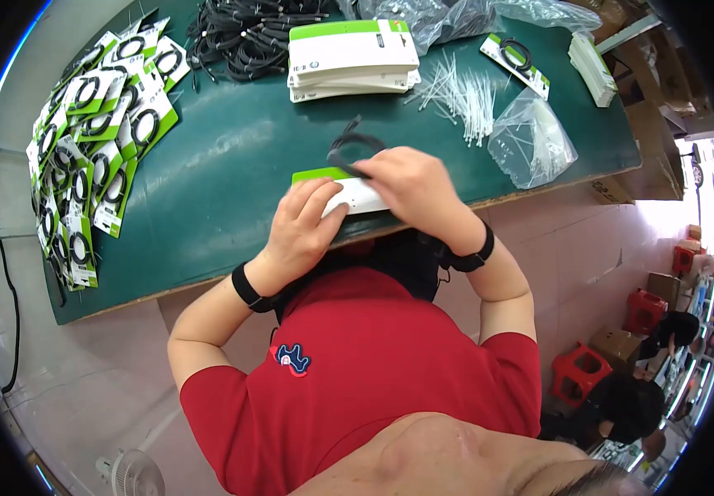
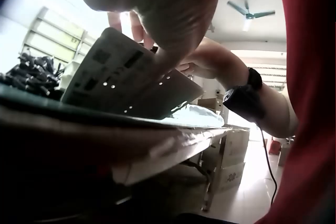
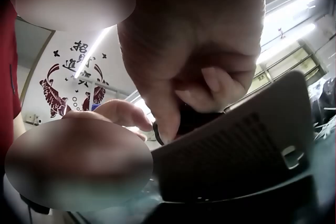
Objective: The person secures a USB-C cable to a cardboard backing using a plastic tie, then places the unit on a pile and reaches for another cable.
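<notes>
In the head view, a white card with a green top edge stands at the table's near edge. My left hand grips its left part, thumb on the near face. My right hand pinches a coiled black cable over the card's upper edge. Small punched holes show in the card in the left wrist view, below the left hand. From the right wrist, the right hand has its fingers bent at the card's edge; most of the cable is hidden there.
Finished-looking carded cables cover the table's left end. Behind the hands lie a stack of cards, a heap of black cables, loose white zip ties and a clear plastic bag. Another carded cable lies at the right.
</notes>
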Tool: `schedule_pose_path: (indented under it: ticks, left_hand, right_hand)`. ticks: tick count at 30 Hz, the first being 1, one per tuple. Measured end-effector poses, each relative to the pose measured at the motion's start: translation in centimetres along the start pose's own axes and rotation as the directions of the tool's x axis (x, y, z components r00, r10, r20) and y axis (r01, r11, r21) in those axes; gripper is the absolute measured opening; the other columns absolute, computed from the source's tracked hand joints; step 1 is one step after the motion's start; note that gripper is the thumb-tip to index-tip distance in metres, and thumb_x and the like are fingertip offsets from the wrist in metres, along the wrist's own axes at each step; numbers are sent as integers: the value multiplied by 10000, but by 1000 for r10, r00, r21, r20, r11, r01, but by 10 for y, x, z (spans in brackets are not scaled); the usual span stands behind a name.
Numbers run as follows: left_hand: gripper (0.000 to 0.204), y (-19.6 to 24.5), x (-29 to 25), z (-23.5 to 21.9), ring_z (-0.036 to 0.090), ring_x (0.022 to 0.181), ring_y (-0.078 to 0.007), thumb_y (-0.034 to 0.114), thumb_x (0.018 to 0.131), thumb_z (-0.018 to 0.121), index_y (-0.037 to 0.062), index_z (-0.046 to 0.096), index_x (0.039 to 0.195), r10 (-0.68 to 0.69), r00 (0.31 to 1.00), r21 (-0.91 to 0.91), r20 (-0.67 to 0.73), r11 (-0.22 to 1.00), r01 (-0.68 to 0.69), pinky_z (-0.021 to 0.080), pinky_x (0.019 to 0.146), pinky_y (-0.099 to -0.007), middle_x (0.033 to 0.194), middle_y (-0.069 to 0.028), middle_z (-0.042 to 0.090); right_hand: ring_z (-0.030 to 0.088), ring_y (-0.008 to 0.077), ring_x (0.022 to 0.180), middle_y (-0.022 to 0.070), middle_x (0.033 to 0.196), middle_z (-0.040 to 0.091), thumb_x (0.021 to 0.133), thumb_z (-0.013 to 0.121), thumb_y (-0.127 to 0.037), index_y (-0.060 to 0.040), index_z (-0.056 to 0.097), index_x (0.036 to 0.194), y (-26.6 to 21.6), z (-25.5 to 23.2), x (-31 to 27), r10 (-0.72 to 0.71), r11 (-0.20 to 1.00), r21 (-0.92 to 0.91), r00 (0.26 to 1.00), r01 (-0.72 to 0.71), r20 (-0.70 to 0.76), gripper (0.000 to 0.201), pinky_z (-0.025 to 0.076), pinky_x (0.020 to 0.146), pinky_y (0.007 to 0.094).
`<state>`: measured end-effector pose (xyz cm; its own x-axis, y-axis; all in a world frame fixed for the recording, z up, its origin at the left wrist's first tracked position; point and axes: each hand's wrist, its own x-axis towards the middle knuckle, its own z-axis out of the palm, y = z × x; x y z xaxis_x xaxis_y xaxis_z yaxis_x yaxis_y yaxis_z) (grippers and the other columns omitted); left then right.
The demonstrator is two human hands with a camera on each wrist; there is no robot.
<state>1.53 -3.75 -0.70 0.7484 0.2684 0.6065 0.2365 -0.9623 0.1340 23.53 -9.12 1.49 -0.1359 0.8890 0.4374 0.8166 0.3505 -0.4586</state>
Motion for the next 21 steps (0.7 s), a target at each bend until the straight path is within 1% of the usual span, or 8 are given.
schedule_pose_path:
  ticks: [2, 4, 6, 7, 11, 13, 17, 21]
  left_hand:
    - [214, 7, -12, 7, 634, 997, -289, 38, 777, 648, 19, 668, 989, -50, 999, -69, -4, 996, 49, 529, 905, -416, 1122, -124, 615]
    - [187, 12, -23, 15, 632, 984, -295, 4, 751, 672, 10, 662, 938, -125, 992, -192, -33, 974, 117, 531, 925, -441, 1128, -132, 600]
    - [189, 13, -35, 19, 633, 981, -297, -3, 744, 679, 11, 660, 932, -142, 990, -222, -22, 966, 134, 532, 932, -448, 1117, -130, 603]
    - [192, 11, -39, 19, 634, 977, -299, -10, 737, 685, 12, 658, 926, -143, 989, -243, -20, 961, 134, 532, 939, -456, 1107, -128, 606]
    - [225, 5, -50, 20, 650, 1001, -303, -28, 709, 722, 19, 667, 922, -112, 994, -288, -3, 952, 107, 538, 946, -456, 1069, -127, 625]
    - [240, 3, -50, 21, 658, 1015, -304, -34, 699, 737, 21, 673, 923, -93, 996, -300, 4, 950, 90, 541, 946, -453, 1055, -127, 633]
    - [257, -1, -46, 21, 667, 1013, -287, -30, 720, 724, 21, 691, 970, -38, 999, -292, -9, 956, 34, 540, 949, -458, 1068, -125, 649]
    - [286, -2, -39, 18, 660, 1038, -275, 40, 783, 657, 20, 699, 1065, 40, 999, -253, -4, 967, -40, 542, 940, -444, 1090, -128, 653]
  right_hand:
    - [667, 304, 886, 129, 971, 700, 774, 706, -32, -49, 691, 1021, -5, 20, -6, -41, 999, 15, 955, 38, 293, 248, 536, 773, 391]
    - [669, 301, 890, 118, 968, 701, 770, 713, -41, -54, 684, 1005, -9, 26, -9, -58, 997, 69, 940, 37, 335, 236, 537, 772, 390]
    - [673, 295, 899, 96, 962, 703, 763, 728, -57, -62, 672, 972, -12, 27, -11, -105, 986, 160, 914, 45, 391, 216, 538, 769, 389]
    - [673, 295, 899, 96, 962, 703, 763, 728, -57, -62, 672, 972, -11, 26, -13, -99, 986, 162, 912, 36, 399, 216, 538, 769, 389]
    - [677, 270, 895, 59, 959, 704, 761, 742, -73, -70, 666, 952, 6, 18, -19, -110, 953, 302, 956, 24, 271, 206, 540, 757, 374]
    - [678, 255, 881, 43, 951, 703, 763, 744, -68, -73, 667, 935, 12, 22, -23, -185, 938, 332, 950, 94, 252, 189, 542, 746, 362]
    - [678, 239, 855, 30, 942, 704, 775, 739, -57, -79, 673, 905, 17, 27, -28, -219, 915, 382, 954, 129, 203, 148, 543, 726, 348]
    - [680, 231, 839, 24, 938, 706, 784, 739, -57, -81, 678, 880, 19, 30, -28, -239, 898, 415, 955, 147, 177, 117, 544, 712, 343]
